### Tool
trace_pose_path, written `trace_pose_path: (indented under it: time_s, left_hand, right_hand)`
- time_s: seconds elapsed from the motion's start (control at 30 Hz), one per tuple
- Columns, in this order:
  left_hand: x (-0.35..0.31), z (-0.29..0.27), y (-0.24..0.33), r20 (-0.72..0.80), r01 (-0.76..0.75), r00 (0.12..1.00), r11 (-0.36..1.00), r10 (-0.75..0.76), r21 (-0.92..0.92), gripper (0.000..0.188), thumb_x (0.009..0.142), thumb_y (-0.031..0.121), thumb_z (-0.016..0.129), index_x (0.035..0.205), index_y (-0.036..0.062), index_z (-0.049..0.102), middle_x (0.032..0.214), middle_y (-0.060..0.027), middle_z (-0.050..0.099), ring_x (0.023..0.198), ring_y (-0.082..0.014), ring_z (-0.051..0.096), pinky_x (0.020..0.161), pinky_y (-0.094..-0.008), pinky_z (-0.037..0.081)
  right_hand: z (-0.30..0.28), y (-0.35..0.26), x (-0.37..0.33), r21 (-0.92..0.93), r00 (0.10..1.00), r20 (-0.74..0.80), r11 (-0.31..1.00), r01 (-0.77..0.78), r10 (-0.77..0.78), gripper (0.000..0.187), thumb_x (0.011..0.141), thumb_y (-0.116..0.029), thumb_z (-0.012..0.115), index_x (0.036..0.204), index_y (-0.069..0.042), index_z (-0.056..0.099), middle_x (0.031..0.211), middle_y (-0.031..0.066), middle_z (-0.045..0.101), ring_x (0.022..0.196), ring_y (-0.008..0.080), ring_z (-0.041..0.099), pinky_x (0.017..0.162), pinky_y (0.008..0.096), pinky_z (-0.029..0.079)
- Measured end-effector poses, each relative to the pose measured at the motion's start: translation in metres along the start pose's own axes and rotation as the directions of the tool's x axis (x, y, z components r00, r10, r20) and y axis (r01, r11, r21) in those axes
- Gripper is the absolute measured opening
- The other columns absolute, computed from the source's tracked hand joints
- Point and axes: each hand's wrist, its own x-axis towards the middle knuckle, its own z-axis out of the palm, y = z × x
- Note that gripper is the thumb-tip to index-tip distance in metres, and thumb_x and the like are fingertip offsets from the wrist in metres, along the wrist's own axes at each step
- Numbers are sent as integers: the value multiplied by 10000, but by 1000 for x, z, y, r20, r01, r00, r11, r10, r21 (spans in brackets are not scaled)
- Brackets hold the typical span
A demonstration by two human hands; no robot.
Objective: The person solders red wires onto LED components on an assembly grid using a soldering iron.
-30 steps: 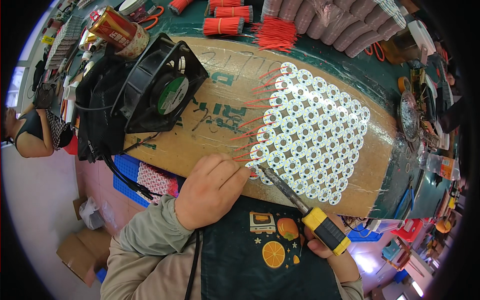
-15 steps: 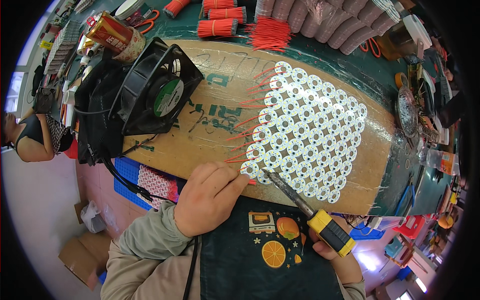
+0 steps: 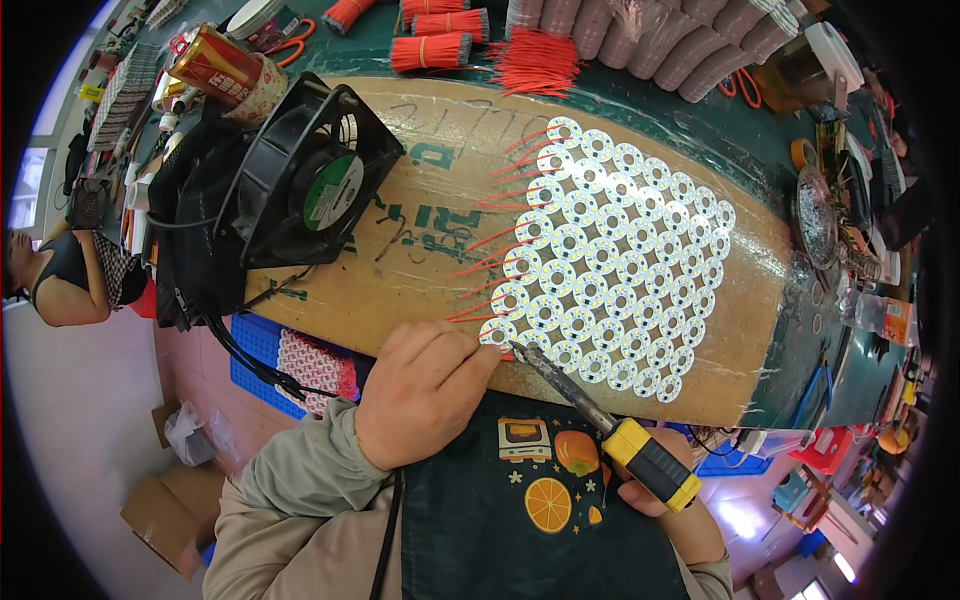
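Observation:
Rows of round white LED boards (image 3: pixel 600 256) lie joined in a sheet on a brown cardboard panel (image 3: pixel 420 290). Thin red wires (image 3: pixel 490 235) stick out from the boards along the left edge. At the sheet's near-left corner, my left hand (image 3: pixel 425 390) is closed in a pinch on a red wire, its fingertips beside the corner board (image 3: pixel 497 333). My right hand (image 3: pixel 650 480) grips a soldering iron (image 3: pixel 650 462) by its yellow and black handle. The iron's dark tip is at the corner board, close to my left fingertips; exact contact cannot be made out.
A black fan (image 3: pixel 315 185) stands on the panel's left side. Bundles of red wires (image 3: pixel 430 52) and a loose pile (image 3: pixel 537 62) lie at the back, beside stacked grey rolls (image 3: pixel 640 40). Blue pliers (image 3: pixel 815 388) rest at right. Another person (image 3: pixel 75 275) sits at far left.
The soldering iron's tip has moved left and slightly down, nearer to my left fingertips. My left hand has shifted slightly, still pinching at the corner board.

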Motion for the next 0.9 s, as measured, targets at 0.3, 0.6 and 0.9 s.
trace_pose_path:
  time_s: [0.3,0.6,0.9]
  left_hand:
    - [3,-1,1,45,5,999,1000,-6,16,310,648,-44,694,951,18,669,845,-76,574,780,-259,588,696,-368,489]
    - [4,-3,3,68,7,998,1000,-8,15,305,649,-45,693,948,5,663,854,-85,571,783,-266,585,697,-373,490]
    - [5,-3,3,92,15,996,1000,-17,18,310,647,-53,687,951,3,658,855,-89,565,787,-269,582,702,-374,488]
  right_hand:
    - [2,3,-1,-28,1000,20,999,-22,22,430,746,-260,819,1063,-46,620,791,51,729,671,217,720,598,302,546]
    - [4,6,-2,-70,1000,-6,997,23,-23,387,727,-229,825,1004,-67,608,767,59,708,636,215,701,559,293,525]
    - [6,1,1,127,999,-28,992,-14,18,346,792,-308,779,996,-66,642,763,47,698,648,218,698,568,302,524]
